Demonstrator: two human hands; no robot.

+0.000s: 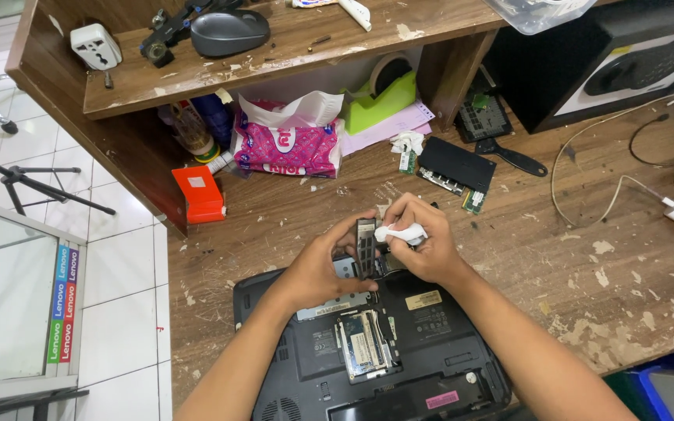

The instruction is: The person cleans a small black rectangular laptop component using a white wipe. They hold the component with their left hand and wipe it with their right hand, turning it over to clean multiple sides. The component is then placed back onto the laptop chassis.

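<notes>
Memory module held over an opened laptop at frame centre.

The left hand (317,269) is clamped on a dark memory module (366,248), held upright on edge just above the laptop (431,343), which lies bottom side up with its compartment (364,343) uncovered. The right hand (423,245) is closed around a white eraser (401,232), pressed against the module's upper end. A pink tissue pack (286,144) and green tape dispenser (380,101) sit under the shelf, upper centre of frame.

Beyond the hands: a pink plastic tissue pack (286,144), a green tape dispenser (380,101); up-left, an orange box (199,193).
</notes>
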